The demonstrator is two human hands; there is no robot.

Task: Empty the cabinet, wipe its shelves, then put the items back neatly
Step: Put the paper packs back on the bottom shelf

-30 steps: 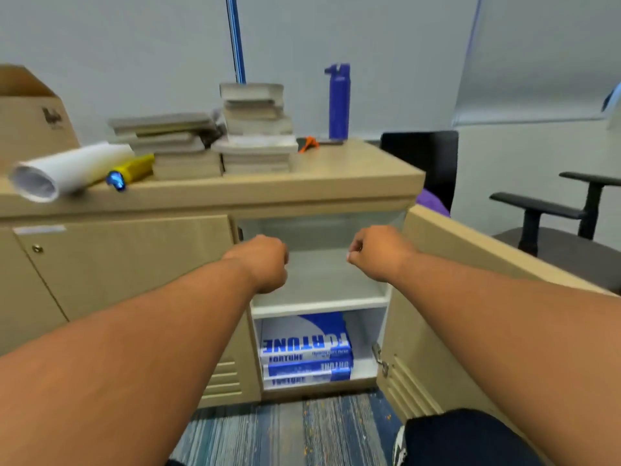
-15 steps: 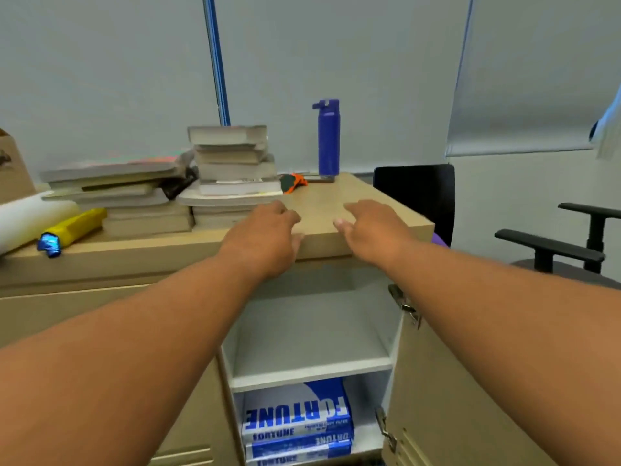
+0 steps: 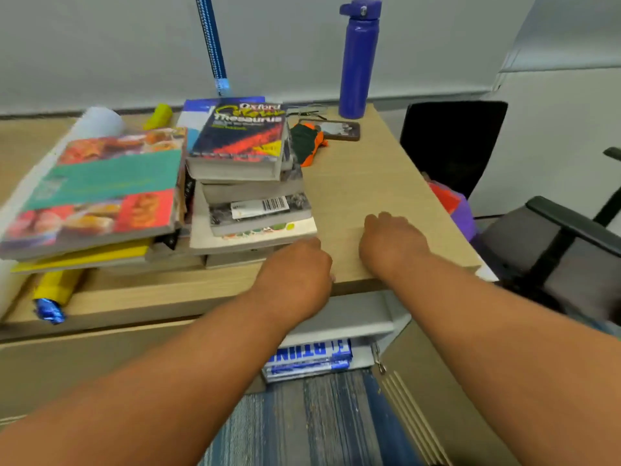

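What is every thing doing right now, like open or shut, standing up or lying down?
Beige wooden cabinet's right door: open.
Left door: shut.
Tall purple metal bottle: upright, cap on.
Dark Oxford thesaurus book: closed, atop a stack.
Blue-and-white paper packs: stacked on the bottom shelf.
Brown-cased phone: lying flat.
Right hand: rests on the cabinet top, holds nothing.
Left hand: at the top's edge, fingers hidden.
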